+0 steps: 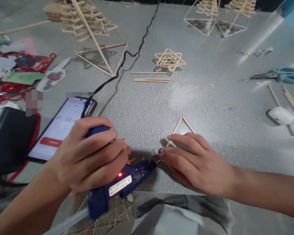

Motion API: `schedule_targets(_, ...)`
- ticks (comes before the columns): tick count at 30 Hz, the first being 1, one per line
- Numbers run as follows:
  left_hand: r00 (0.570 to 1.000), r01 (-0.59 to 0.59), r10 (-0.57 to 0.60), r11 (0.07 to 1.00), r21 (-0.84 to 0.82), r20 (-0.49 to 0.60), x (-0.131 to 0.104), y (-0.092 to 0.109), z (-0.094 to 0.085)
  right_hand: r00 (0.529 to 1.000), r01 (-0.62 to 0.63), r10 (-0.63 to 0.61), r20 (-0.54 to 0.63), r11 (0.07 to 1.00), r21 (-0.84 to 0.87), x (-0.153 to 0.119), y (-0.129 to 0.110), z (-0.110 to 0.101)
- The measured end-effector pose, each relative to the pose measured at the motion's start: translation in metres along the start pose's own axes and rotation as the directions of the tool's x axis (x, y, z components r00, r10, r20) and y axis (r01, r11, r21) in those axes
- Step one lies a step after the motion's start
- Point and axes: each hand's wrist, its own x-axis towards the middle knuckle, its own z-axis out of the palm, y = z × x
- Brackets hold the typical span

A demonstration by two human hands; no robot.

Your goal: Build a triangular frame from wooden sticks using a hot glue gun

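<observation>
Blue glue gun (137,178) gripped in left fingers (101,138), right fingers (187,142) on sticks (177,127), grip unclear, phone (56,129) reading "01:03:4…".

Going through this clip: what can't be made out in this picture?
All in the head view:
- Glue gun grip: mostly hidden by the left hand.
- Label on the glue gun: print too small and blurred to read.
- Last digits of the timer on the phone: covered by the left hand.
- Lower part of the joined sticks: hidden by the right hand.
- Top of the large stick structure: cut off by the upper edge.
</observation>
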Motion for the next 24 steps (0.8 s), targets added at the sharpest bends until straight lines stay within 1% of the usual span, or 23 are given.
schedule_targets(2, 0.993, -0.12, 0.12, 0.992, 0.037, 0.01, 0.001, -0.001, 0.0, 1.0, -0.003, 0.003, 0.0, 1.0, 0.0, 0.0, 0.0, 0.0)
schedule_targets(3, 0.988, -0.156, 0.156, 0.986, 0.052, 0.01, 0.001, -0.001, 0.0, 1.0, -0.003, 0.003, -0.001, 1.0, -0.001, 0.0, 0.0, 0.0)
schedule_targets(5, 0.987, -0.158, 0.159, 0.985, 0.061, -0.001, 0.001, 0.0, -0.001, 1.0, -0.001, 0.001, 0.004, 1.0, 0.0, 0.0, 0.0, 0.0)
schedule_targets(7, 0.989, -0.146, 0.146, 0.988, 0.055, 0.013, 0.002, -0.002, 0.001, 1.0, -0.001, 0.001, 0.008, 1.0, 0.0, 0.0, 0.0, 0.0)
schedule_targets(9, 0.983, -0.18, 0.181, 0.982, 0.061, -0.01, 0.004, -0.008, 0.006, 1.0, -0.002, 0.002, 0.006, 1.0, 0.001, 0.001, 0.0, -0.001)
schedule_targets(10, 0.973, -0.223, 0.227, 0.971, 0.082, -0.049, 0.004, -0.012, 0.009, 1.0, -0.003, 0.003, 0.003, 1.0, 0.002, 0.001, 0.0, -0.001)
schedule_targets(11, 0.929, -0.326, 0.34, 0.939, 0.113, -0.144, 0.005, -0.018, 0.013, 1.0, -0.004, 0.004, 0.0, 1.0, 0.001, 0.001, 0.0, -0.001)
schedule_targets(12, 0.899, -0.377, 0.399, 0.915, 0.141, -0.18, 0.005, -0.023, 0.017, 1.0, -0.004, 0.004, 0.0, 1.0, 0.0, 0.001, 0.0, -0.001)
schedule_targets(14, 0.876, -0.406, 0.433, 0.899, 0.162, -0.211, 0.005, -0.031, 0.023, 1.0, -0.006, 0.006, 0.001, 1.0, -0.002, 0.002, 0.0, -0.001)
schedule_targets(16, 0.886, -0.393, 0.419, 0.906, 0.159, -0.2, 0.004, -0.033, 0.024, 1.0, -0.007, 0.007, 0.004, 1.0, -0.002, 0.002, 0.0, -0.001)
schedule_targets(17, 0.883, -0.395, 0.422, 0.905, 0.157, -0.207, 0.004, -0.031, 0.023, 1.0, -0.007, 0.007, 0.004, 1.0, -0.001, 0.002, 0.0, -0.001)
schedule_targets(19, 0.91, -0.357, 0.377, 0.924, 0.134, -0.171, 0.003, -0.024, 0.017, 1.0, -0.004, 0.004, 0.005, 1.0, 0.003, 0.001, 0.0, -0.001)
schedule_targets(20, 0.936, -0.307, 0.322, 0.945, 0.113, -0.141, 0.003, -0.019, 0.013, 1.0, -0.002, 0.002, 0.006, 1.0, 0.005, 0.001, 0.0, -0.001)
schedule_targets(21, 0.973, -0.22, 0.225, 0.971, 0.089, -0.057, 0.002, -0.014, 0.009, 1.0, -0.002, 0.002, 0.006, 1.0, 0.008, 0.001, 0.0, -0.001)
schedule_targets(22, 0.984, -0.173, 0.175, 0.982, 0.071, -0.022, 0.002, -0.009, 0.006, 1.0, -0.002, 0.002, 0.008, 1.0, 0.012, 0.001, 0.0, -0.001)
schedule_targets(24, 0.991, -0.137, 0.137, 0.989, 0.057, 0.01, 0.001, -0.002, 0.002, 1.0, -0.005, 0.004, 0.01, 1.0, 0.021, 0.0, 0.0, -0.001)
